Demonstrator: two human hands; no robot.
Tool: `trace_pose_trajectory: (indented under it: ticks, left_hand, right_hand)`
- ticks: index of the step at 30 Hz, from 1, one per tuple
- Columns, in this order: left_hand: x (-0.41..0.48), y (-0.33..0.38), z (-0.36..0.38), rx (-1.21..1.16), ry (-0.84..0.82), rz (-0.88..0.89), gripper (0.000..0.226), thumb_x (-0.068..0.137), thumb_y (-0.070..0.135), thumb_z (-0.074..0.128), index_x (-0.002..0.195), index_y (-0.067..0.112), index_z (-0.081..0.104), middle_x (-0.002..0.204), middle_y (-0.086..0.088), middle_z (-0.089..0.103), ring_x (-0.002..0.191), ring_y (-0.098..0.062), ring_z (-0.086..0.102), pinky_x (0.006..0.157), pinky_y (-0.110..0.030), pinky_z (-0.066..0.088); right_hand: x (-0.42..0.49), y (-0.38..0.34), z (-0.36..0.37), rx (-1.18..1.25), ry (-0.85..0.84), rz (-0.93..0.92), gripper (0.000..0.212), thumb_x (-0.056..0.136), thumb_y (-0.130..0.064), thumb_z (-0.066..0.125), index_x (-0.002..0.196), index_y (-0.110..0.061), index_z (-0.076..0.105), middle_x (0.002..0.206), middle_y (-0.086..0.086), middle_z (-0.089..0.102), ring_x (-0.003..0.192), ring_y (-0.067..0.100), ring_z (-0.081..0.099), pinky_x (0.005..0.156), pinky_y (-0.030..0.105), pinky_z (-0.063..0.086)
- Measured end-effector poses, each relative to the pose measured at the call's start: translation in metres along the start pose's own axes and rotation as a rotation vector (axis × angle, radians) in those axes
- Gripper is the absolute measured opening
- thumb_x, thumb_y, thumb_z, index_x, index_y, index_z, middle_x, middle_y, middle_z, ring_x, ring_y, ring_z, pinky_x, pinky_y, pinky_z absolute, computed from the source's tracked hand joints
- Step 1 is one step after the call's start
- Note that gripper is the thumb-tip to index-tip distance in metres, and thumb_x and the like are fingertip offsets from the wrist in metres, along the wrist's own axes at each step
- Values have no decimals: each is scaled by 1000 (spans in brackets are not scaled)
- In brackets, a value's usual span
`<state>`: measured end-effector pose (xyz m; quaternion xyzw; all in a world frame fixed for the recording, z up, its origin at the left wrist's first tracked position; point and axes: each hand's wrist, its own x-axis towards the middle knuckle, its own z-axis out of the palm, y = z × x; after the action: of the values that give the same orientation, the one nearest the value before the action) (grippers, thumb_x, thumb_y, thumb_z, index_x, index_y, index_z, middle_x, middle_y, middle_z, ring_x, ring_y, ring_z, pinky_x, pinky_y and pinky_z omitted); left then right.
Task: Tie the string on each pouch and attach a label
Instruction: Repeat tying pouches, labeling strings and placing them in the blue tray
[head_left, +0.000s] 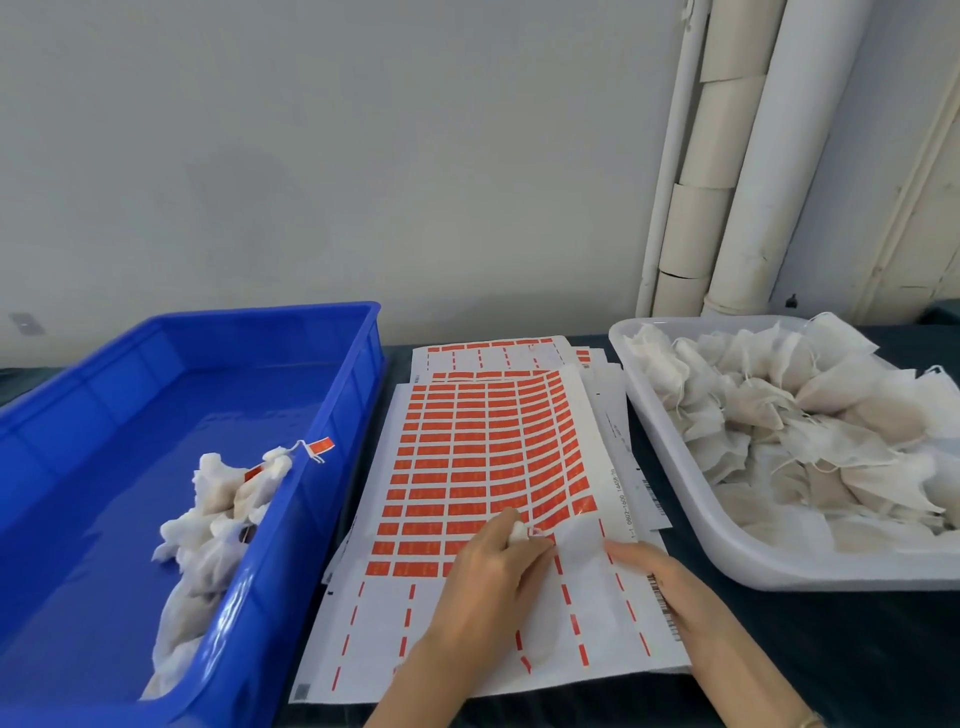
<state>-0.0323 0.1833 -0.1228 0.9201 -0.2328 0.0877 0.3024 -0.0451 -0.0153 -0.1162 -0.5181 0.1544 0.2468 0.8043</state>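
A largely hidden pouch (519, 534) is pinched by the left hand (488, 577), the label sheet (467, 467) pressed by the flat right hand (665, 582).

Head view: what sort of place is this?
Likely a packing workbench: blue plastic crate holding labelled white cloth pouches, sheets of small orange sticker labels, white plastic tub heaped with unlabelled pouches.

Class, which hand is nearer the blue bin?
Left. The left hand, pinching a pouch, is over the label sheet beside the blue bin; the right hand rests at the sheet's right edge.
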Motion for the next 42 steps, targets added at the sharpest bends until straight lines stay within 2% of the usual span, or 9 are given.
trace_pose_trajectory:
  ticks: [8, 12, 16, 20, 24, 28, 34, 39, 42]
  left_hand:
    - [3, 6, -1, -215, 58, -305, 11, 88, 40, 63, 99, 41, 66, 98, 33, 46, 89, 4, 52, 61, 4, 38]
    - [6, 5, -6, -260, 168, -448, 7, 86, 39, 66, 93, 39, 63, 101, 23, 55, 85, -1, 54, 75, -9, 48]
    - [7, 0, -19, -339, 341, -516, 7, 86, 34, 66, 92, 36, 63, 93, 18, 61, 79, -4, 57, 63, -6, 43]
    - [9, -5, -38, -415, 419, -533, 6, 85, 34, 67, 91, 34, 65, 83, 17, 61, 74, -10, 58, 60, -9, 43]
    - [7, -1, -54, -549, 359, -513, 4, 82, 36, 70, 80, 38, 66, 72, 14, 65, 69, -15, 61, 53, -12, 48]
    - [3, 10, -62, -599, 288, -455, 3, 80, 37, 71, 77, 35, 71, 73, 19, 66, 71, -11, 61, 56, -15, 52]
    - [-1, 32, -69, -672, 133, -301, 13, 78, 31, 72, 71, 42, 72, 69, 12, 67, 59, -5, 55, 54, -11, 44]
    - [-6, 30, -85, -828, -34, -307, 29, 78, 46, 54, 106, 53, 59, 66, 13, 58, 60, -3, 53, 59, -12, 45]
    - [-8, 31, -98, -1020, -110, -328, 29, 95, 34, 43, 122, 47, 45, 66, 17, 63, 63, 1, 61, 60, -10, 46]
  right_hand:
    - [-3, 2, 2, -142, 8, -61, 50, 77, -23, 72, 123, -15, 55, 110, 19, 68, 93, 37, 69, 72, 41, 56]
    - [-5, -2, 8, -292, 80, -105, 35, 86, -22, 66, 119, -23, 57, 103, 9, 72, 90, 31, 71, 75, 41, 56]
    - [-7, -6, 12, -547, 266, -196, 22, 92, -22, 61, 111, -33, 57, 87, -11, 74, 75, 12, 72, 59, 25, 53]
    - [-13, -6, 17, -774, 397, -279, 33, 88, -33, 65, 114, -38, 45, 113, -18, 62, 89, 7, 68, 70, 26, 54]
    - [-23, -5, 32, -1143, 571, -516, 61, 85, -46, 62, 136, -40, 31, 136, -17, 44, 125, 8, 47, 104, 35, 40]
    - [-40, -14, 64, -1004, 433, -804, 35, 74, -57, 56, 108, -54, 48, 113, -41, 48, 105, -12, 52, 89, 8, 39]
    - [-43, -22, 90, -952, 332, -876, 32, 73, -42, 71, 100, -49, 57, 90, -32, 66, 91, -14, 60, 69, -3, 40]
    - [-47, -27, 74, -956, 404, -872, 24, 77, -37, 71, 98, -42, 60, 89, -27, 67, 90, -13, 60, 71, -1, 44]
    - [-53, -34, 66, -790, 237, -778, 28, 76, -41, 68, 101, -30, 63, 104, -21, 68, 101, 0, 63, 90, 23, 53]
